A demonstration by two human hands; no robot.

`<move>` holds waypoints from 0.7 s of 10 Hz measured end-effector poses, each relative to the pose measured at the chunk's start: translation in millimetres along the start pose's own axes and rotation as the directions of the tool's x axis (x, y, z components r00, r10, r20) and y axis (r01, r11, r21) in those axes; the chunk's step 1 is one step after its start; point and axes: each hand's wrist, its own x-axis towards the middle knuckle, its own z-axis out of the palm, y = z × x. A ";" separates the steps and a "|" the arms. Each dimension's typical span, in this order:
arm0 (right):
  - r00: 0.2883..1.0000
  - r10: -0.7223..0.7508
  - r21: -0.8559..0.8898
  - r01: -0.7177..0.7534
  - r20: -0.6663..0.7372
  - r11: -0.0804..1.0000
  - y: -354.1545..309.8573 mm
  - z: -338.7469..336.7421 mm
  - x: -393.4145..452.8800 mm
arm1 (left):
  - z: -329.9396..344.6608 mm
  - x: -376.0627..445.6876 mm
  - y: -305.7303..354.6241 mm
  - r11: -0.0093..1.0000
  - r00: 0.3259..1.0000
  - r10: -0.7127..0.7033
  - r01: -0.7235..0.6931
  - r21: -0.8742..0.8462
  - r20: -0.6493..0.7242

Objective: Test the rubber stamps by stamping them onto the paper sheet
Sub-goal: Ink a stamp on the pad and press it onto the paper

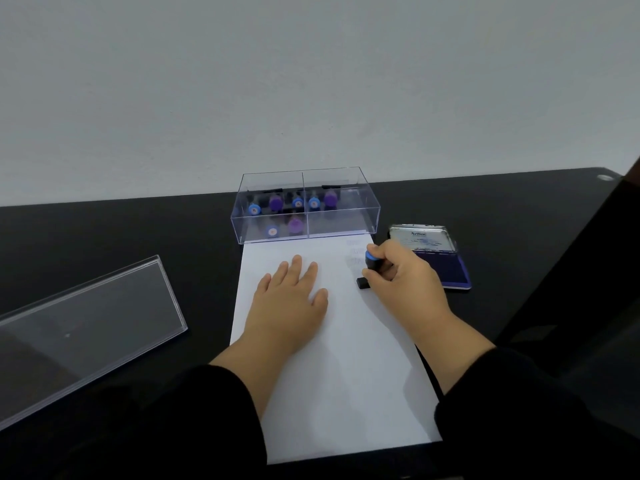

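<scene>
A white paper sheet (346, 375) lies lengthwise on the black table. My left hand (291, 299) rests flat on it, fingers straight. My right hand (401, 275) grips a rubber stamp (370, 263) with a blue knob and a black base; the base touches the paper's right edge. Faint stamped marks (355, 252) show just above it. An open ink pad (440, 261) with a purple pad and a silver lid lies right of the paper. A clear plastic box (304, 206) at the paper's far end holds several blue and purple stamps.
The box's clear lid (86, 327) lies on the table at the left. A white wall rises behind the table. The table's right edge (568, 271) runs diagonally at the right, with a round hole near the far corner.
</scene>
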 end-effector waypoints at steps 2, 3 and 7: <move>1.000 0.000 -0.031 0.001 0.029 1.000 0.7 -2.0 -0.3 | 0.2 -0.7 0.7 1.000 1.000 -0.005 0.005 -0.017 -0.006; 1.000 0.012 -0.022 -0.012 0.025 1.000 0.2 -1.6 -0.2 | 1.0 -1.1 0.2 1.000 1.000 -0.005 0.005 -0.023 -0.016; 0.999 0.013 -0.061 -0.010 0.043 0.998 -2.4 -2.0 2.0 | 0.3 -1.4 1.4 1.000 1.000 -0.008 0.008 -0.014 -0.009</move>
